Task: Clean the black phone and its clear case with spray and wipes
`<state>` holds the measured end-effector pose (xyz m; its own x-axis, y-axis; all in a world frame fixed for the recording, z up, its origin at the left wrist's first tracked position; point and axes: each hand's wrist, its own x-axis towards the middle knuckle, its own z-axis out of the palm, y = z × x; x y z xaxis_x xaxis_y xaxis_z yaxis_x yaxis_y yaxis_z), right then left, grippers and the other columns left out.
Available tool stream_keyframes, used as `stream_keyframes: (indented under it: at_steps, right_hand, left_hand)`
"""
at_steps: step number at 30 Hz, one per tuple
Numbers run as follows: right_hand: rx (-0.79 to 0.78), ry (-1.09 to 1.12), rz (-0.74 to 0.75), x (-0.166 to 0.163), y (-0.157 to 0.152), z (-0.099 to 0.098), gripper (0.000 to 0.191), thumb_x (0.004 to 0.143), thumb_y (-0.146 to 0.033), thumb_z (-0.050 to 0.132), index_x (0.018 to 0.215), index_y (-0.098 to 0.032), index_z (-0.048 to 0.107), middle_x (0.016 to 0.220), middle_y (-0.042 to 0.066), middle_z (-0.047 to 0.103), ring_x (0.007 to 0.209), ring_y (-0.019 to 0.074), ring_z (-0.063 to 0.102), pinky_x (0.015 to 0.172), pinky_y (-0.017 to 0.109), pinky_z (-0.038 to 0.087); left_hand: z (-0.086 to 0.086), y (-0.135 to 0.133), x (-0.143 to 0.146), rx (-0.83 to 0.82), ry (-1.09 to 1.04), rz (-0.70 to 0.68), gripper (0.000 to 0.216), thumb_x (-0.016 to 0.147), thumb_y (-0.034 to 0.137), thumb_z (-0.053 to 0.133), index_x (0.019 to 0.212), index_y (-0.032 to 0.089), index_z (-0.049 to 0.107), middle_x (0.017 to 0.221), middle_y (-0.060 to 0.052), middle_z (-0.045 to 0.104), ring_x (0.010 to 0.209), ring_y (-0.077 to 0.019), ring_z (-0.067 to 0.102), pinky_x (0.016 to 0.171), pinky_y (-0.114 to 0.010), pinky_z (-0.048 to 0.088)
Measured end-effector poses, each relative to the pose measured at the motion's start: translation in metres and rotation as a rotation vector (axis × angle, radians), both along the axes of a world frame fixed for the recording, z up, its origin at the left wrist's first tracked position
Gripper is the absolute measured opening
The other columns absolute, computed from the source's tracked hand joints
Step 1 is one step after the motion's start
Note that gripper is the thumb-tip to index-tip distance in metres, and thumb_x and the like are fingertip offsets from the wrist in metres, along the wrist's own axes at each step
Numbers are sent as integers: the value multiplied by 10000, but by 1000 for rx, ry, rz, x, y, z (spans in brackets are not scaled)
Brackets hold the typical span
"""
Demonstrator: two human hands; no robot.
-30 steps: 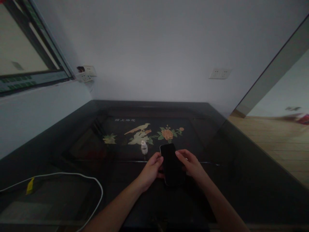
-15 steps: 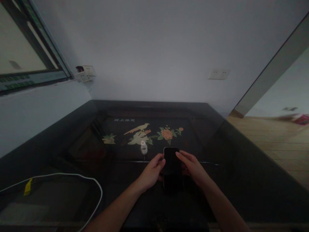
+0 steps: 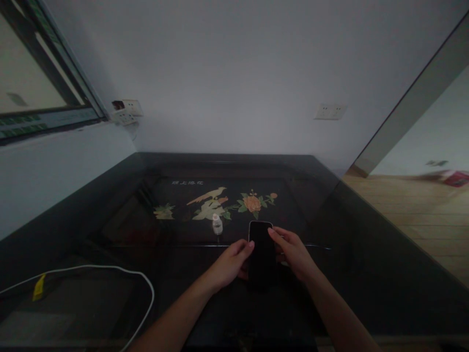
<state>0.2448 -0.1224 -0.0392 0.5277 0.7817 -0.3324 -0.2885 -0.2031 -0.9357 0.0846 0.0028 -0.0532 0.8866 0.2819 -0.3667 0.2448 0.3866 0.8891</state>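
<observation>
A black phone (image 3: pixel 261 252) with a dark screen is held over the dark glass-topped table (image 3: pixel 366 274). My left hand (image 3: pixel 229 264) grips its left edge, thumb near the screen. My right hand (image 3: pixel 293 254) grips the right edge, fingers curled behind it. A small clear bottle with a white cap (image 3: pixel 217 225) stands upright on the table just left of the phone's top.
The table top bears a painted bird and flower picture (image 3: pixel 220 201). A white cable (image 3: pixel 110 274) with a yellow tag lies at the near left. Wall sockets (image 3: pixel 124 111) sit in the left corner, another socket plate (image 3: pixel 330 111) on the back wall. Wooden floor (image 3: pixel 414 205) opens at right.
The phone has turned from slightly tilted to nearly straight and shifted a little to the right between my hands. Both hands keep their grip. The bottle has not moved.
</observation>
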Motion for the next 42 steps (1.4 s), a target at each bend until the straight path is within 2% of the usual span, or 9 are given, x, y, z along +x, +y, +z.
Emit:
stream_keyframes:
  at_steps: [4,7,10,21,24,28,33,39,42]
  right_hand:
    - [-9,-26,-4,1,0,-2,445,832,-604,718,1085,-238,707,772,8,713,633,158,663,514,228,483]
    - [-15,-5,6,0,1,-3,435,846,-597,708,1104,-247,690,793,9,718,655,167,674,539,237,493]
    - [0,8,20,-2,2,-3,427,853,-596,705,1101,-249,672,778,-8,695,642,157,664,535,235,490]
    - [0,-56,-14,-3,5,-4,430,831,-623,705,1029,-248,633,735,-20,664,626,171,658,540,270,513]
    - [-7,-50,-22,-5,7,-6,415,829,-616,711,1014,-254,631,788,-1,706,651,185,676,549,281,527]
    - [18,-8,-8,-7,10,-9,404,838,-603,713,1048,-267,634,880,17,747,700,202,710,603,314,568]
    - [12,-23,6,-8,11,-9,459,840,-610,707,1147,-275,646,911,31,760,729,215,727,612,323,574]
    - [6,-46,-9,-8,11,-8,452,846,-594,709,1156,-269,653,941,37,768,755,224,737,630,335,588]
    - [-8,-58,-30,-7,12,-8,449,839,-590,720,1144,-266,655,917,34,768,731,219,733,615,329,582]
  left_hand:
    - [7,8,-13,-182,-76,-275,639,731,330,877,1248,206,523,1123,-94,684,1012,-229,702,903,-393,553]
    - [8,11,-18,-191,-76,-344,821,658,204,922,1329,233,449,1119,-102,709,1021,-248,726,869,-353,544]
    - [6,11,-19,-176,-53,-334,853,666,211,918,1354,226,413,1115,-126,720,1016,-276,740,845,-362,549]
    - [7,8,-17,-143,-16,-233,626,715,210,849,1215,158,477,1091,-149,714,955,-273,748,830,-408,587]
    - [14,4,-15,-103,13,-198,716,668,205,868,1265,167,475,1106,-146,699,897,-249,732,695,-350,601]
    - [19,-2,-10,63,18,-143,860,583,225,931,1334,199,513,1210,-138,664,899,-227,700,576,-255,555]
    - [17,-5,-7,143,-93,-138,777,628,238,911,1332,216,583,1153,-122,704,889,-227,690,576,-232,505]
    - [14,-7,-7,128,-58,-96,882,608,196,913,1390,219,506,1167,-125,696,794,-193,683,552,-241,513]
    - [13,-9,-8,103,-43,-81,843,623,208,912,1366,196,514,1122,-118,700,741,-162,673,561,-242,534]
